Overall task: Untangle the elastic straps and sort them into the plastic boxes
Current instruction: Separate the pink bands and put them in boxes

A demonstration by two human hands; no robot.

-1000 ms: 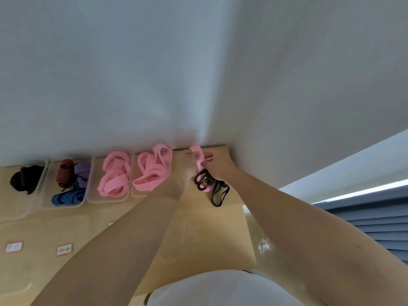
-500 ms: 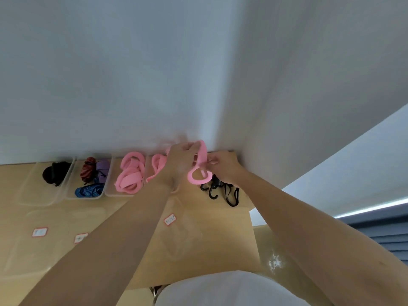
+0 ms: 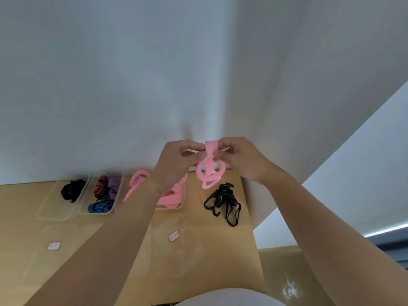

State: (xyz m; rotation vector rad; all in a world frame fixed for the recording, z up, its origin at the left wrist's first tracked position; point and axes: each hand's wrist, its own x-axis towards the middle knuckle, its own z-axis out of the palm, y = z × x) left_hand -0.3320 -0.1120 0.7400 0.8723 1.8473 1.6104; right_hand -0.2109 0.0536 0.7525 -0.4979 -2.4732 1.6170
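A looped pink elastic strap hangs in the air above the back of the wooden table. My left hand and my right hand both pinch its top, fingers curled close together. Below it on the table lies a black strap with hooks. Several clear plastic boxes stand in a row along the wall: one with a black strap, one with red, purple and blue straps, two with pink straps, partly hidden by my left forearm.
White walls meet in a corner right behind the table. Small labels lie on the tabletop, each on a clear lid nearer me. The table's right edge drops beside the black strap.
Both hands have lifted the pink strap off the black hooked strap, up from the table toward the wall. The black strap stays on the table.
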